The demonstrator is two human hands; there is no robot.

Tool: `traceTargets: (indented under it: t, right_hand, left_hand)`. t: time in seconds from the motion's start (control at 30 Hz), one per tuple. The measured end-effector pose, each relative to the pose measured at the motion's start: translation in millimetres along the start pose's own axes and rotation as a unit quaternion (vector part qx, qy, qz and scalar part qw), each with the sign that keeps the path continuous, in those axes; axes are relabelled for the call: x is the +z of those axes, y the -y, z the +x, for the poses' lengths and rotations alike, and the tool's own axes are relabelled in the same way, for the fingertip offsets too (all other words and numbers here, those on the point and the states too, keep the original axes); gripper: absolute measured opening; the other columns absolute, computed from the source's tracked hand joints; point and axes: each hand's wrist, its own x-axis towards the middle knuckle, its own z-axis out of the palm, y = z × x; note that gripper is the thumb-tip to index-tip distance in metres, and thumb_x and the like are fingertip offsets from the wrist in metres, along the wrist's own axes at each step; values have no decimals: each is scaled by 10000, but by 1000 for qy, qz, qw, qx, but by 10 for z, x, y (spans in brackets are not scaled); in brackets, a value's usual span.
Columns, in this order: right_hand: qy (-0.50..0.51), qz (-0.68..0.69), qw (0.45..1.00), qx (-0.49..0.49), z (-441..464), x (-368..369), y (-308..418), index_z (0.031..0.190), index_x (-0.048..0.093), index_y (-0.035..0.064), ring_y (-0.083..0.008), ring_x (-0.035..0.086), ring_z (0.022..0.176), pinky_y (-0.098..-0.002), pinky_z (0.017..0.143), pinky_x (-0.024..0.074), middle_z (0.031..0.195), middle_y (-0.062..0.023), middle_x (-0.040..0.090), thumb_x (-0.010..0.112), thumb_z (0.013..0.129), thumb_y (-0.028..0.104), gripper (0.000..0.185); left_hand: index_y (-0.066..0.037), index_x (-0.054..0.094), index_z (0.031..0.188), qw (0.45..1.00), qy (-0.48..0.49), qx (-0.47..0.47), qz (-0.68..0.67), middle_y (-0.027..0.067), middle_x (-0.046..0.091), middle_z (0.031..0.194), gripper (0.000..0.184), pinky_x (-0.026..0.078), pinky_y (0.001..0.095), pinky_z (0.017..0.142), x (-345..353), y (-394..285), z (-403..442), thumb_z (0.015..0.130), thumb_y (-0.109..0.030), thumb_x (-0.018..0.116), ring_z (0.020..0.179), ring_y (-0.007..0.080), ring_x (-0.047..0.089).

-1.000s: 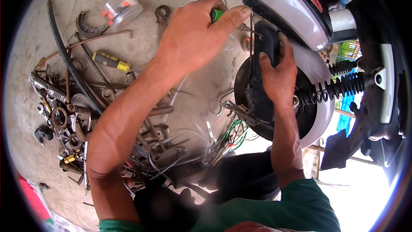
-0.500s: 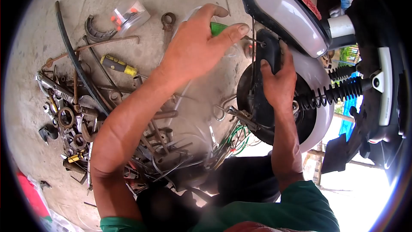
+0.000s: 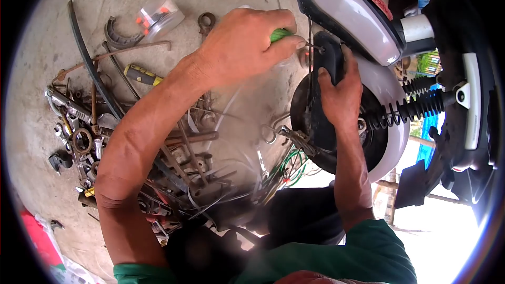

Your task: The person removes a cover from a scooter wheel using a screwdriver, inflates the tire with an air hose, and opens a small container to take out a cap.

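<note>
My left hand (image 3: pixel 252 44) is closed around the green handle of a screwdriver (image 3: pixel 279 34). Its thin shaft points right, and the tip meets a screw spot near the upper end of a long black cover (image 3: pixel 324 121) beside the motorcycle's rear wheel (image 3: pixel 372 150). My right hand (image 3: pixel 341 94) grips that cover's upper part, thumb on its face and fingers along the far edge. Part of the screwdriver handle is hidden inside my left fist. Above both hands runs the silver-grey body panel (image 3: pixel 350 13).
Wrenches and other metal tools lie heaped on the concrete at left, partly behind my left arm. Around them are a yellow-black screwdriver (image 3: pixel 142 74), a clear plastic tub (image 3: pixel 162 18), a curved brake shoe (image 3: pixel 120 36) and a black hose (image 3: pixel 84 55). A shock absorber (image 3: pixel 410 109) stands right of the wheel.
My left fingers have curled further around the green handle, and the left forearm has shifted slightly left. My right hand keeps its place on the black cover.
</note>
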Motion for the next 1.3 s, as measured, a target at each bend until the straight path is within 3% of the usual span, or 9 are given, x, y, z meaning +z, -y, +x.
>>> traceTargets:
  t: [0.2, 0.3, 0.6, 0.9, 1.0, 1.03, 1.13, 1.17, 1.3]
  right_hand:
    - [-3, -5, 1000, 11, 20, -10, 58, 1465, 456, -74, -457, 508, 1361, -457, 1163, 397, 1434, -316, 531, 716, 875, 114, 671]
    - [-2, -11, 1000, 4, 35, 7, 61, 1447, 465, -79, -459, 542, 1319, -457, 1133, 426, 1408, -315, 549, 720, 869, 105, 658]
    - [-21, -13, 1000, -13, 41, 36, 25, 1419, 495, -81, -461, 572, 1271, -460, 1100, 450, 1344, -309, 593, 721, 861, 156, 647]
    - [-129, -21, 987, -97, 12, 145, -97, 1313, 634, -24, -414, 639, 1129, -440, 1005, 508, 1214, -237, 662, 743, 840, 204, 536]
    - [-203, -24, 962, -182, 26, 150, -40, 1276, 649, -7, -419, 618, 1132, -452, 996, 505, 1229, -224, 644, 741, 830, 174, 490]
    - [-173, 22, 973, -150, -43, 115, 3, 1355, 547, -57, -491, 539, 1194, -517, 1065, 436, 1236, -317, 581, 715, 839, 142, 578]
    - [-247, 101, 939, -215, -165, 136, 129, 1275, 611, -5, -438, 572, 1199, -487, 1067, 453, 1256, -239, 617, 683, 776, 20, 504]
    - [-232, 95, 944, -215, -291, 233, 74, 1242, 658, 11, -419, 610, 1132, -459, 987, 509, 1236, -220, 633, 735, 830, 134, 437]
    - [37, 365, 865, -343, -1634, 382, 394, 1202, 645, 34, -335, 638, 1069, -422, 944, 540, 1157, -153, 628, 699, 860, 73, 349]
  left_hand:
    - [-35, 688, 1056, 950, -24, -283, -132, 154, 656, 768, 270, 493, 380, 659, -121, 212, -250, 955, -283, 715, 671, 331, 608]
    - [-31, 695, 1070, 967, 4, -250, 51, 195, 706, 797, 309, 523, 467, 703, -181, 361, -543, 956, -318, 683, 749, 416, 667]
    - [-48, 644, 1115, 925, 219, -221, 219, 202, 706, 1063, 276, 546, 525, 860, -165, 595, -975, 914, -225, 709, 985, 428, 682]
    - [-37, 655, 1144, 943, 152, -145, 257, 188, 663, 1088, 308, 527, 496, 892, -108, 570, -1115, 886, -189, 725, 1050, 412, 640]
    - [-25, 667, 1171, 945, 108, -86, 297, 189, 661, 1113, 325, 521, 489, 918, -138, 483, -1092, 895, -187, 718, 1069, 409, 633]
    - [-20, 671, 1179, 944, 98, -70, 308, 189, 661, 1121, 330, 519, 486, 927, -147, 424, -1114, 898, -187, 715, 1075, 408, 631]
    - [-33, 682, 1173, 940, 80, -112, 312, 188, 664, 1105, 301, 511, 481, 931, -97, 52, -1149, 915, -187, 702, 1081, 407, 627]
    - [-29, 684, 1176, 937, 102, -136, 305, 193, 674, 1120, 311, 517, 474, 933, -72, -40, -1157, 919, -204, 698, 1083, 403, 636]
    - [-6, 681, 1182, 920, 149, -234, 276, 223, 708, 1110, 339, 539, 457, 891, 89, -425, -1203, 932, -237, 678, 1003, 410, 674]
